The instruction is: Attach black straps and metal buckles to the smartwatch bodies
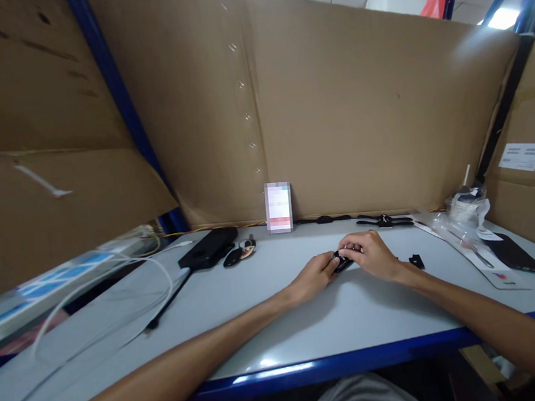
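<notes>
Both my hands meet at the middle of the grey table [267,312]. My left hand [314,276] pinches one end of a small black object [343,262] that rests on the table. My right hand [370,252] curls over the same object from the right, fingers closed on it. Most of the object is hidden under my fingers. A small black piece [416,261] lies on the table just right of my right wrist.
Cardboard walls stand behind and at both sides. On the table: a black box [207,248], keys [240,252], a white cable [117,292], black straps [384,221] along the back, a plastic bag [467,206], a black phone [512,252]. The table's blue front edge [308,370] is near me.
</notes>
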A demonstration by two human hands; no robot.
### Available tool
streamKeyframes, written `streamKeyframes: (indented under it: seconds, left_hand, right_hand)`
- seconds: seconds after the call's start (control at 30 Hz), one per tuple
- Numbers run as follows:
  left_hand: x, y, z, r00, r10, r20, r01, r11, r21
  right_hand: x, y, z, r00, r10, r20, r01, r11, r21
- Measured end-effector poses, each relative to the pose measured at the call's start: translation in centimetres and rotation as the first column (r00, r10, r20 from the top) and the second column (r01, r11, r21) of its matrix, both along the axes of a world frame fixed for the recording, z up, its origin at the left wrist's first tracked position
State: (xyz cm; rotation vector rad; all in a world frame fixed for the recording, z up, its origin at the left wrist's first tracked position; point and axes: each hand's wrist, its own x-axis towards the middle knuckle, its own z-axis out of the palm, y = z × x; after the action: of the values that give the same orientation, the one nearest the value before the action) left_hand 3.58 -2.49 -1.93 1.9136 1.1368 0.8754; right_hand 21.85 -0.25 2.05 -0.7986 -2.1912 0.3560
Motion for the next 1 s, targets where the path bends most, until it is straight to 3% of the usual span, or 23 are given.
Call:
streamKeyframes:
  seconds: [0.13,0.5,0.73,0.87,1.0]
  left_hand:
    - [0.0,0.1,0.0,1.0,-0.008,0.014,0.008,1.0,-0.021]
    - [0.1,-0.4,1.1,0.997,-0.018,0.069,0.032,0.977,-0.212]
    - [-0.2,-0.4,1.6,0.999,-0.02,0.034,0.029,0.955,-0.297]
    - [-0.3,-0.8,2.1,0.998,-0.036,0.05,0.05,0.95,-0.308]
    - [-0.3,-0.8,1.9,0.998,-0.055,0.02,0.059,0.966,-0.253]
  right_hand:
    - [0.1,0.1,-0.2,1.0,0.015,0.027,-0.015,1.0,-0.003]
    - [0.1,0.1,-0.7,0.992,-0.041,0.12,0.01,0.969,0.245]
    - [-0.2,0.3,-0.4,0.99,-0.051,0.13,0.036,0.993,0.116]
    - [-0.3,0.6,-0.8,0.988,-0.116,0.106,0.102,0.986,0.13]
    - [-0.4,0.5,-1.0,0.992,-0.078,0.094,0.063,0.987,0.151]
